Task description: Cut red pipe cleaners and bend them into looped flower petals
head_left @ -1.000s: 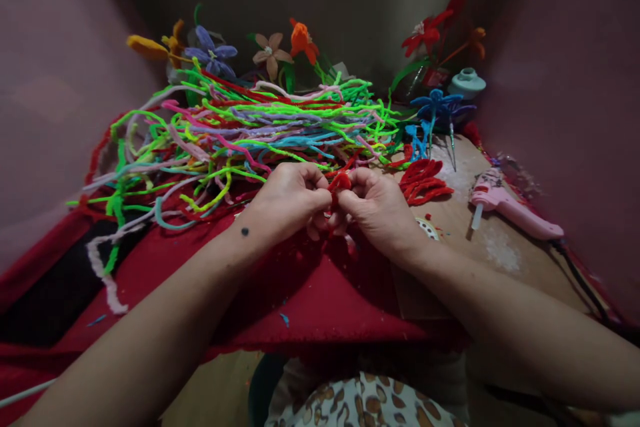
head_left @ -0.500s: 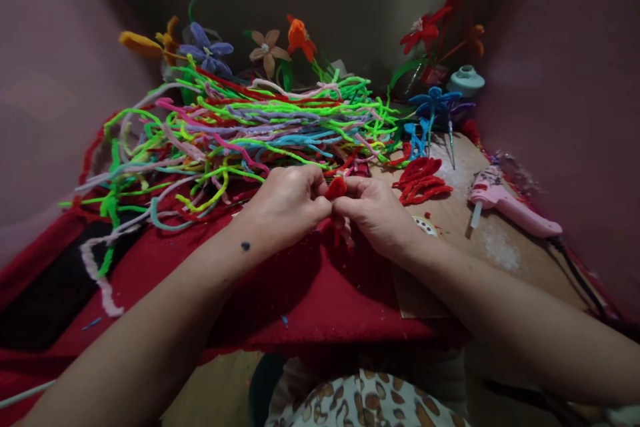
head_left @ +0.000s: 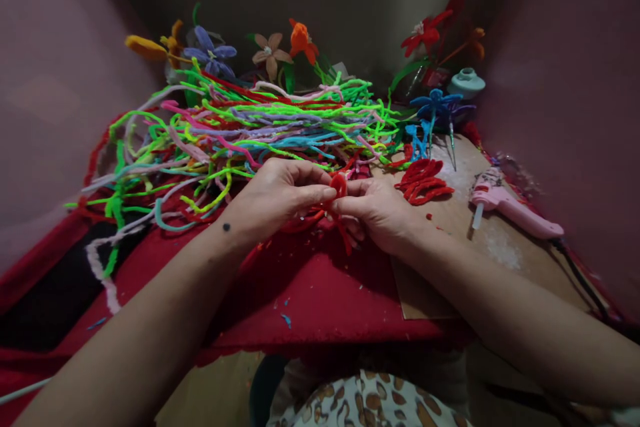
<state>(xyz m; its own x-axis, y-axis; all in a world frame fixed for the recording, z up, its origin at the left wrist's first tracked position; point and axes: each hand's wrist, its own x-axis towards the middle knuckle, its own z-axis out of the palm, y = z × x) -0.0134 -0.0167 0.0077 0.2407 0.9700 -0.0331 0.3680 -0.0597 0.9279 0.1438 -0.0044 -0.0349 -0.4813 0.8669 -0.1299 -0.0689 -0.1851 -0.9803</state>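
Observation:
Between my hands is a red fuzzy pipe cleaner (head_left: 339, 185), bent into a small loop with ends hanging below. My left hand (head_left: 287, 192) pinches the loop's left side between thumb and fingers. From the right, my right hand (head_left: 373, 205) grips the same piece, its thumb and index finger closed at the base of the loop. Several red looped pipe cleaners (head_left: 425, 182) lie just right of my right hand. Beyond both hands spreads a big pile of coloured pipe cleaners (head_left: 280, 123).
A pink glue gun (head_left: 515, 208) lies on a brown board (head_left: 425, 293) at the right. Pipe-cleaner flowers, among them a purple one (head_left: 207, 52) and an orange one (head_left: 303, 42), stand along the back. A red cloth (head_left: 300, 293) covers the table. A dark flat object (head_left: 50, 287) lies at left.
The red piece now shows as an open loop above my fingertips. My left hand has shifted slightly left and its fingers have straightened. My right hand keeps its grip.

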